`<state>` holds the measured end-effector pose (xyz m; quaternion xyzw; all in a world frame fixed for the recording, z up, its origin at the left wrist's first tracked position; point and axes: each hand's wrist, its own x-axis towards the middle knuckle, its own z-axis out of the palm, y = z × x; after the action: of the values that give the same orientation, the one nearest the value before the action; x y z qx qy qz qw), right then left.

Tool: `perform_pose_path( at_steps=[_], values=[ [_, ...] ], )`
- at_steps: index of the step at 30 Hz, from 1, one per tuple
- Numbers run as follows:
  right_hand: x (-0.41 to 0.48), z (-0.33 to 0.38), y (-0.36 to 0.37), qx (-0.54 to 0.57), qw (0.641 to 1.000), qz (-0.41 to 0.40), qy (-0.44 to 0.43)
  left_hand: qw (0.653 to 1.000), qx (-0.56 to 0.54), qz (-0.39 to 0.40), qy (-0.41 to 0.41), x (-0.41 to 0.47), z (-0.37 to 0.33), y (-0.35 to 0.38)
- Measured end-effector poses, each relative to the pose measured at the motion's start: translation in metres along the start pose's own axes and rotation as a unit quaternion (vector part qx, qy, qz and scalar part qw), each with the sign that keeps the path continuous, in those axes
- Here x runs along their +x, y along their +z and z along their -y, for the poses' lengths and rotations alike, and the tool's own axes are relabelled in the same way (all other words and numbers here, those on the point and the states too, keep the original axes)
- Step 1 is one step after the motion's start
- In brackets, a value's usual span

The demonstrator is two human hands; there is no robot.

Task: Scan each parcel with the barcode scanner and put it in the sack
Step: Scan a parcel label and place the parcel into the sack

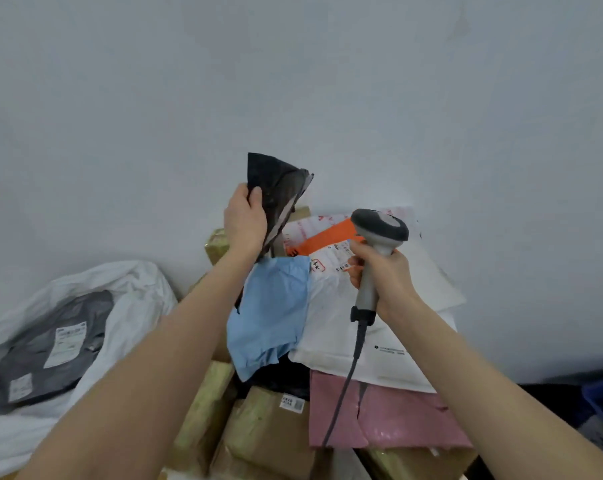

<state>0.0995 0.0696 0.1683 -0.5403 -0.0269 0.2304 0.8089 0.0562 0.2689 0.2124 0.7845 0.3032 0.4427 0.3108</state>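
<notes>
Head view: the black parcel (279, 188) is held up in the air above the heap, tilted, with its lower end hanging down behind the left wrist. The left hand (244, 220) pinches it near one edge, thumb flat on the near face and the other fingers hidden behind it. No label shows on the side facing the camera, so the barcode probably lies on the far face; turning the parcel at the wrist should bring it round.

Just to the right and lower, the right hand (386, 275) has its fingers wrapped round the handle of the barcode scanner (379, 230), whose head sits apart from the parcel. For a clean read, the film should be held taut and flat and the scanner window aimed squarely at the label, since slack, shiny plastic could spoil the scan.

The sack (133, 282) lies open at the left, dark parcels already inside. A blue parcel (272, 317), a white parcel (334, 323) and a pink parcel (397, 417) wait below.
</notes>
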Motion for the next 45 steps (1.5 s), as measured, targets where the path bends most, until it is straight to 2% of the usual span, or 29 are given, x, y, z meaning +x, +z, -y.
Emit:
perform_pose_path(
  at_steps=[2,4,6,8,11,15,17,21,26,30,33,37,40,45],
  values=[
    [0.003,0.002,0.006,0.01,1.0,0.006,-0.019,0.988,-0.145,0.011,-0.047,0.019,-0.019,-0.026],
    [0.004,0.005,0.014,0.015,0.999,0.014,-0.037,0.954,-0.274,0.041,-0.114,0.031,-0.031,-0.05],
    [0.004,0.007,0.02,0.019,0.998,0.023,-0.05,0.92,-0.344,0.071,-0.173,0.035,-0.03,-0.067],
    [0.001,0.006,0.027,0.022,0.998,0.035,-0.056,0.9,-0.366,0.091,-0.218,0.032,-0.018,-0.076],
    [-0.002,-0.001,0.036,0.001,0.998,0.036,-0.056,0.892,-0.341,0.094,-0.282,0.016,0.018,-0.074],
    [-0.002,-0.023,0.035,-0.057,0.998,0.023,-0.014,0.917,-0.235,0.044,-0.318,-0.013,0.075,-0.058],
    [-0.003,-0.042,0.033,-0.081,0.996,0.034,0.023,0.925,-0.194,0.043,-0.325,-0.023,0.101,-0.049],
    [-0.005,-0.078,0.031,-0.116,0.991,0.024,0.064,0.941,-0.049,0.119,-0.313,-0.033,0.138,-0.041],
    [0.0,-0.09,0.035,-0.1,0.993,0.009,0.064,0.887,-0.029,0.284,-0.363,-0.049,0.153,-0.042],
    [0.0,-0.093,0.036,-0.109,0.992,0.011,0.063,0.92,0.05,0.259,-0.292,-0.058,0.157,-0.029],
    [-0.004,-0.091,0.036,-0.103,0.993,0.023,0.06,0.94,0.014,0.204,-0.271,-0.057,0.152,-0.029],
    [-0.016,-0.08,0.035,-0.105,0.992,0.043,0.05,0.939,-0.094,0.189,-0.272,-0.048,0.138,-0.038],
    [-0.036,-0.073,0.033,-0.119,0.989,0.079,0.048,0.943,-0.108,0.19,-0.25,-0.043,0.128,-0.043],
    [-0.072,-0.083,0.028,-0.158,0.983,0.082,0.046,0.942,-0.111,0.185,-0.256,-0.046,0.126,-0.047]
  ],
)
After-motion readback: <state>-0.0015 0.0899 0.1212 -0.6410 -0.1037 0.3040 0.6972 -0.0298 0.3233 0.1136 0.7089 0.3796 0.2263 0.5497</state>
